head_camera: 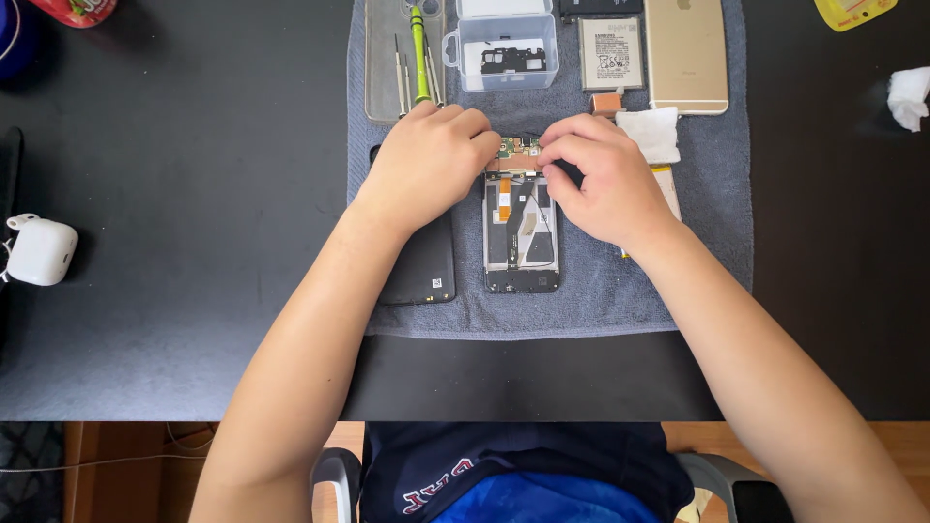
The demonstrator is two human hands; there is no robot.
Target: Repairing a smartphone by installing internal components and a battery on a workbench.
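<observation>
Grey towel (697, 252) covers my black desk (174, 242). Opened phone frame (521, 237) lies at towel centre. My left hand (426, 165) and right hand (601, 174) both pinch the circuit board (518, 150) at its top end, fingertips nearly meeting.

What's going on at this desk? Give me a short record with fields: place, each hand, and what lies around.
Place: black desk with a grey towel spread on it
Left hand: fingers on the top end of the opened phone
Right hand: fingers pinching at the circuit board on that same end
Beside the phone: black back cover under the left wrist
Behind: green screwdriver, clear plastic box, battery, gold phone
Far left: white charger
</observation>
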